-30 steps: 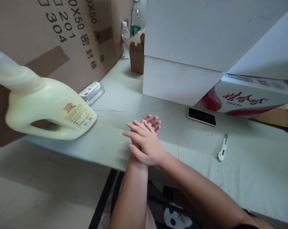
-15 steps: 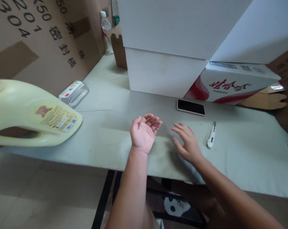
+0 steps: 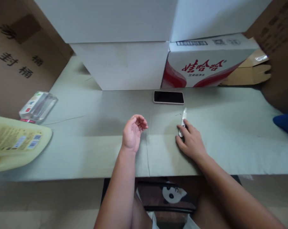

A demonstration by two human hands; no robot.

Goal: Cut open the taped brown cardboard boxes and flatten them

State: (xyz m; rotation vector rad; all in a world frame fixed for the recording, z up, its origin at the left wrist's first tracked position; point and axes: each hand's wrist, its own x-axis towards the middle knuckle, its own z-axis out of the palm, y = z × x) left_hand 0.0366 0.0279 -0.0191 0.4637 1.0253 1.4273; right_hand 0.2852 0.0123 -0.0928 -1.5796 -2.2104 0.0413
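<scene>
My left hand (image 3: 132, 133) is raised over the table, palm turned inward, fingers loosely curled with nothing in them. Over to the right, a white utility knife (image 3: 183, 118) lies on the pale tablecloth, its tip pointing away from me. My right hand (image 3: 192, 140) has come down on the knife, thumb and fingers closing around its handle and partly hiding it. A phone (image 3: 169, 97) with a dark screen and pale edge lies just beyond the knife, touched by neither hand.
White cartons (image 3: 127, 63) and a red-and-white printed box (image 3: 201, 68) stand along the back. At left are a clear plastic container (image 3: 42, 105), a yellow jug (image 3: 20, 143) and a brown carton (image 3: 12, 60). A blue object (image 3: 286, 124) sits at the right edge.
My right hand has moved onto the utility knife and closed on it. The left hand's fingers have curled a little more. The view has turned to the right.
</scene>
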